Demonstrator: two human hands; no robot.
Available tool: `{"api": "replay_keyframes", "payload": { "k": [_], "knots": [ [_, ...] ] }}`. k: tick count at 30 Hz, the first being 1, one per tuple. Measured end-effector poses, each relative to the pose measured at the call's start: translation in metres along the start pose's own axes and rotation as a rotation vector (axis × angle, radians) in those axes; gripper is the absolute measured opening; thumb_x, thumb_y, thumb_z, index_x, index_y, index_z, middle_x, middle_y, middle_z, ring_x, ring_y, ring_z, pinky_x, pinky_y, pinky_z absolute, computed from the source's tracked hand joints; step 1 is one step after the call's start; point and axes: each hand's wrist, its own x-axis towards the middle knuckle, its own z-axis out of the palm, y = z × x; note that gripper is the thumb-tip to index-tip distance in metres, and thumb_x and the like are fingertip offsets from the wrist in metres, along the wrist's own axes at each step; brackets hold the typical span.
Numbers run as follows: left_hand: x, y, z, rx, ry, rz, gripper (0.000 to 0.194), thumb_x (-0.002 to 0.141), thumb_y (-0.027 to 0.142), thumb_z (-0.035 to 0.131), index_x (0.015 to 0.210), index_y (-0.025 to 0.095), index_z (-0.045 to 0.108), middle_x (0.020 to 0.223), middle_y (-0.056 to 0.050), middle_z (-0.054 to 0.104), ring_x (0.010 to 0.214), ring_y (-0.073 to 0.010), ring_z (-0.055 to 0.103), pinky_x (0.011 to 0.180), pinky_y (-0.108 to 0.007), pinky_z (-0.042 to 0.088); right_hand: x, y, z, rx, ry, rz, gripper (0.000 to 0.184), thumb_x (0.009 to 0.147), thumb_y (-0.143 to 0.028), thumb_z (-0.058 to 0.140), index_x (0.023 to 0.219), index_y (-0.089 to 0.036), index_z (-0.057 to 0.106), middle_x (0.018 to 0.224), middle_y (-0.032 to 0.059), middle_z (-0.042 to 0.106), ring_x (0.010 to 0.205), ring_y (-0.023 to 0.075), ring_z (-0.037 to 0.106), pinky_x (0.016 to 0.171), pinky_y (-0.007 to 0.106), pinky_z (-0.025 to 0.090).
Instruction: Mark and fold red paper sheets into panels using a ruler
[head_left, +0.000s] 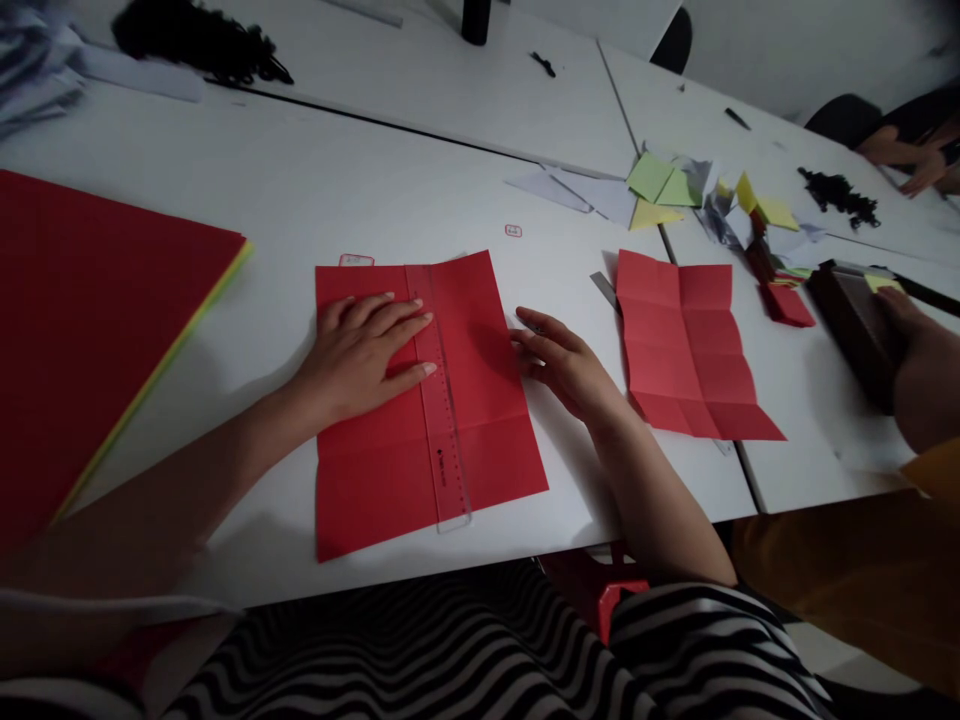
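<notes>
1. Red paper sheet [487,380], creased, lies on the white table [262,180] at the centre of the frame, with a clear plastic ruler [448,430] laid lengthwise over it.
2. Your left hand [364,355] is spread palm-down on the sheet, grasping nothing, its fingertips reaching the ruler's upper half.
3. Your right hand [562,360] is half-curled at the sheet's right edge; whether it grips anything cannot be told, though something small and dark shows among the fingers.
4. For a true line, spread your pressure along the ruler: its lower end, overhanging the sheet's bottom edge, looks likeliest to swing. Hold your fingertips back from whichever edge you use.
5. The sheet hides the lower part of a red-framed label [356,260]; the ruler's numbers are too small to read.
6. At right, a 2nd creased red sheet [686,350] partly covers a grey strip [603,290]. The frame's left edge cuts off the large red sheets [105,340]; a co-worker's hand [922,350], far right, is blurred.
</notes>
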Motion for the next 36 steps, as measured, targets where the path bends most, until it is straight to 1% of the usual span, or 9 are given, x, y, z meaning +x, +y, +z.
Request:
{"api": "replay_keyframes", "payload": {
  "k": [4, 12, 18, 24, 28, 31, 33, 35, 36],
  "knots": [
    [0.000, 0.000, 0.000, -0.011, 0.017, 0.010, 0.061, 0.092, 0.057, 0.037, 0.145, 0.029, 0.039, 0.152, -0.001, 0.038, 0.141, -0.0285, 0.027, 0.114, -0.046, 0.013, -0.001, 0.001, -0.001, -0.028, -0.012, -0.016, 0.050, 0.086, -0.045, 0.058, 0.133, -0.027, 0.053, 0.119, 0.0067, 0.064, 0.101, 0.0220, 0.061, 0.089, 0.042, 0.052],
    [0.000, 0.000, 0.000, -0.001, 0.015, 0.008, 0.061, 0.092, 0.058, 0.036, 0.145, 0.028, 0.039, 0.152, -0.001, 0.038, 0.141, -0.0290, 0.027, 0.114, -0.047, 0.014, -0.002, 0.002, 0.000, -0.140, -0.021, -0.044, 0.052, 0.090, -0.047, 0.052, 0.138, -0.027, 0.049, 0.117, 0.0070, 0.065, 0.101, 0.0214, 0.062, 0.087, 0.039, 0.053],
    [-0.001, 0.000, -0.001, 0.004, 0.019, 0.011, 0.061, 0.092, 0.058, 0.036, 0.145, 0.028, 0.039, 0.151, -0.001, 0.038, 0.141, -0.0285, 0.027, 0.114, -0.047, 0.014, -0.001, 0.002, 0.000, -0.075, -0.019, -0.017, 0.051, 0.088, -0.046, 0.056, 0.135, -0.027, 0.052, 0.118, 0.0060, 0.065, 0.097, 0.0197, 0.063, 0.088, 0.038, 0.053],
    [0.000, 0.000, 0.000, 0.015, 0.011, 0.007, 0.061, 0.092, 0.058, 0.035, 0.145, 0.029, 0.039, 0.152, -0.001, 0.038, 0.141, -0.0277, 0.026, 0.114, -0.047, 0.013, -0.002, 0.000, 0.000, -0.078, -0.027, -0.007, 0.051, 0.088, -0.046, 0.055, 0.135, -0.028, 0.051, 0.120, 0.0059, 0.064, 0.101, 0.0203, 0.062, 0.088, 0.037, 0.053],
    [-0.002, -0.002, -0.001, 0.024, 0.019, 0.012, 0.060, 0.092, 0.058, 0.037, 0.144, 0.028, 0.040, 0.152, -0.001, 0.039, 0.141, -0.0267, 0.027, 0.114, -0.046, 0.014, -0.003, -0.001, 0.001, 0.010, -0.076, 0.024, 0.051, 0.088, -0.041, 0.054, 0.137, -0.025, 0.049, 0.117, 0.0073, 0.066, 0.095, 0.0187, 0.064, 0.080, 0.034, 0.054],
    [-0.004, -0.004, -0.001, 0.019, 0.041, 0.021, 0.059, 0.092, 0.057, 0.039, 0.142, 0.026, 0.044, 0.150, -0.002, 0.042, 0.140, -0.0265, 0.029, 0.114, -0.046, 0.016, -0.004, 0.001, 0.005, 0.044, -0.178, 0.030, 0.050, 0.090, -0.037, 0.051, 0.137, -0.022, 0.047, 0.103, 0.0072, 0.070, 0.074, 0.0155, 0.064, 0.065, 0.031, 0.054],
    [-0.006, -0.005, -0.001, 0.010, 0.057, 0.028, 0.057, 0.092, 0.056, 0.040, 0.141, 0.026, 0.046, 0.149, -0.002, 0.043, 0.139, -0.0267, 0.029, 0.114, -0.046, 0.016, -0.005, 0.002, 0.010, -0.034, -0.271, -0.022, 0.046, 0.090, -0.034, 0.049, 0.134, -0.021, 0.052, 0.088, 0.0040, 0.070, 0.064, 0.0148, 0.062, 0.059, 0.030, 0.053],
    [-0.007, -0.006, -0.001, -0.006, 0.066, 0.031, 0.057, 0.092, 0.057, 0.040, 0.140, 0.027, 0.047, 0.149, -0.001, 0.043, 0.140, -0.0269, 0.030, 0.114, -0.046, 0.016, -0.006, 0.002, 0.015, -0.200, -0.325, -0.143, 0.039, 0.088, -0.025, 0.049, 0.126, -0.023, 0.058, 0.080, 0.0006, 0.069, 0.065, 0.0162, 0.063, 0.061, 0.032, 0.054],
    [-0.008, -0.006, 0.000, -0.016, 0.070, 0.031, 0.057, 0.092, 0.057, 0.040, 0.140, 0.028, 0.047, 0.149, -0.001, 0.044, 0.140, -0.0270, 0.030, 0.114, -0.047, 0.016, -0.006, 0.002, 0.017, -0.313, -0.321, -0.224, 0.038, 0.087, -0.020, 0.048, 0.122, -0.025, 0.061, 0.081, 0.0002, 0.069, 0.069, 0.0174, 0.064, 0.064, 0.033, 0.055]
  ]
}}
